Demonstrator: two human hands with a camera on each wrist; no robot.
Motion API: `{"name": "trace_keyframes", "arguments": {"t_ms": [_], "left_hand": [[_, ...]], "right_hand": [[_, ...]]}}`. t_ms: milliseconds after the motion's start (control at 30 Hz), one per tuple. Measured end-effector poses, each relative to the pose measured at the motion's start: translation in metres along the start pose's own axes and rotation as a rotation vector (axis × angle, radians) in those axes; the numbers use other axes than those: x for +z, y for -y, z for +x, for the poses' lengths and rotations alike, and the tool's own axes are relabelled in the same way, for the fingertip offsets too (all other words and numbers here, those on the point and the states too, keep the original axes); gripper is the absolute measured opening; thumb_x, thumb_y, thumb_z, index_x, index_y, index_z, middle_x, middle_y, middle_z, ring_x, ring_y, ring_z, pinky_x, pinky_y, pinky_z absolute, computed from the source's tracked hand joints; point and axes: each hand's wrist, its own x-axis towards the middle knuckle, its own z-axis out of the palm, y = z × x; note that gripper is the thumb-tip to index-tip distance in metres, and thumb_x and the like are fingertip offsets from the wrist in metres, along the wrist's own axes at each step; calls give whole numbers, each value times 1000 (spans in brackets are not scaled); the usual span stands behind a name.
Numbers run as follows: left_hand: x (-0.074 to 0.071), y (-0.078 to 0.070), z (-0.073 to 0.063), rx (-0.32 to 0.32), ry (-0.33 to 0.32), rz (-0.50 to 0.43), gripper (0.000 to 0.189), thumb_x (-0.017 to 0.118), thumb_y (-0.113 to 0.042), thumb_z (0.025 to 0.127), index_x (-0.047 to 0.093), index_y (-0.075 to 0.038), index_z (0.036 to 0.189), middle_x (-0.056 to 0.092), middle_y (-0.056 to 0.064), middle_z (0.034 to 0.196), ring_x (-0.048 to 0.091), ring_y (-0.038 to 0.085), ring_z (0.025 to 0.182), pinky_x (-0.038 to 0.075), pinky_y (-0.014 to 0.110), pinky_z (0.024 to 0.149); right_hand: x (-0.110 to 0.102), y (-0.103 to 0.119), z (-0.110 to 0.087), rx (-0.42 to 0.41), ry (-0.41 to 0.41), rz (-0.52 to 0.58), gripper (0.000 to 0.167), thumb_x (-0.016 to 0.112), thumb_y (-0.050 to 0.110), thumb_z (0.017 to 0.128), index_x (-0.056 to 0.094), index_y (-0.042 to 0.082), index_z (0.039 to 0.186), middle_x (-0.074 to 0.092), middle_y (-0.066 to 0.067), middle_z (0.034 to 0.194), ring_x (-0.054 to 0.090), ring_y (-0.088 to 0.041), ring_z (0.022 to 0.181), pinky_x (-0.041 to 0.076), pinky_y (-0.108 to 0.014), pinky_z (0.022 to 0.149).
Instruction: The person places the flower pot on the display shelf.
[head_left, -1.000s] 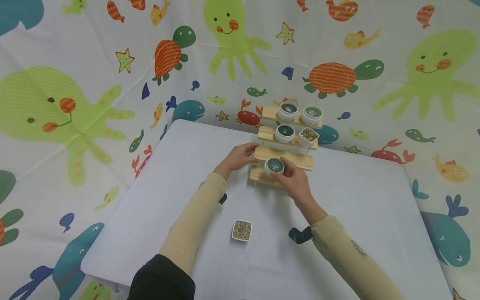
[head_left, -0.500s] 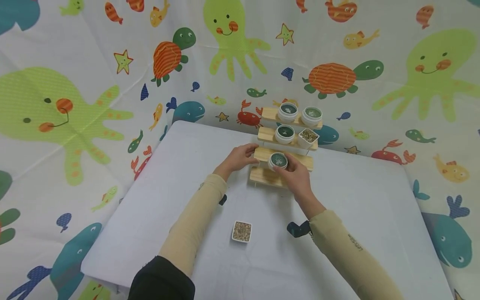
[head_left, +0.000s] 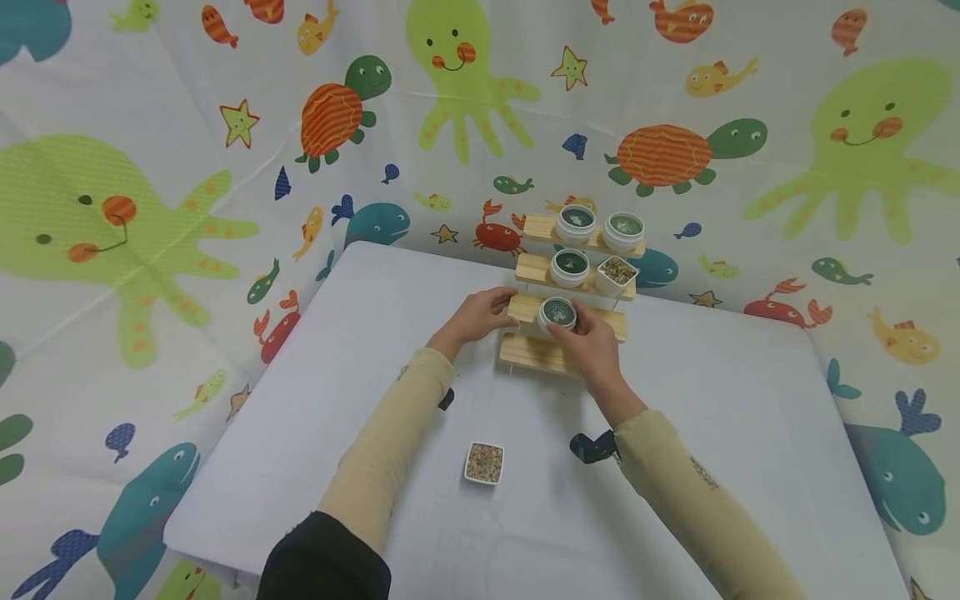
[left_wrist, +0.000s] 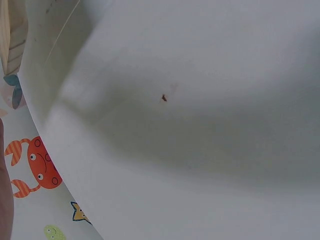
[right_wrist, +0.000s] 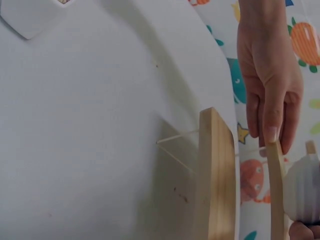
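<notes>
A tiered wooden shelf (head_left: 534, 354) with several planks stands at the back of the table. My left hand (head_left: 477, 317) grips the left end of its second plank from the front; in the right wrist view its thumb (right_wrist: 273, 117) presses the plank's end. My right hand (head_left: 597, 348) holds a small round white pot with a dark green top (head_left: 558, 312) at that same plank, its base right at the wood. The fingers (right_wrist: 303, 231) reach round the pot's side. The lowest plank, in front, bears nothing. In the left wrist view mostly white table shows.
On the upper planks stand round white pots, one a green-topped pot (head_left: 624, 229), and a square white pot with grainy fill (head_left: 617, 273). Another square white pot (head_left: 483, 463) sits on the white table (head_left: 315, 400) nearer me. A patterned cloth (head_left: 480, 100) hangs behind.
My right hand has carried the round pot up and back from over the lowest plank to the second plank. The left hand stays at the shelf's left end.
</notes>
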Motion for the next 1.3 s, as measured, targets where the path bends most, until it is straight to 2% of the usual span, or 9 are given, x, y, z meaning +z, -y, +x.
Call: {"name": "trace_keyframes", "arguments": {"t_ms": [600, 833, 1067, 1300], "left_hand": [[1, -3, 1, 0, 0, 4, 63, 73, -20, 90, 45, -6, 145, 46, 9, 149, 49, 19, 132, 42, 24, 108], [2, -2, 2, 5, -5, 5, 62, 73, -20, 90, 46, -6, 144, 47, 9, 148, 50, 18, 131, 42, 24, 108], [2, -1, 2, 3, -9, 15, 63, 73, -21, 90, 46, -6, 144, 48, 9, 147, 50, 19, 131, 43, 25, 108], [2, -1, 1, -12, -9, 12, 64, 74, -20, 89, 46, -6, 144, 47, 9, 148, 49, 18, 132, 43, 25, 108]], "right_hand": [[4, 3, 6, -21, -49, -40, 75, 74, 28, 89, 36, 8, 151, 43, -7, 150, 43, -16, 136, 40, -28, 110], [6, 1, 7, -48, -57, -17, 74, 74, 26, 89, 37, 6, 150, 42, -7, 151, 42, -16, 136, 41, -25, 109], [5, 3, 5, -38, -52, -13, 75, 74, 26, 89, 36, 6, 150, 41, -7, 151, 43, -17, 136, 42, -26, 109], [2, 2, -2, -47, -29, 45, 76, 74, 24, 89, 34, 6, 151, 39, -7, 153, 43, -18, 136, 41, -26, 110]]}}
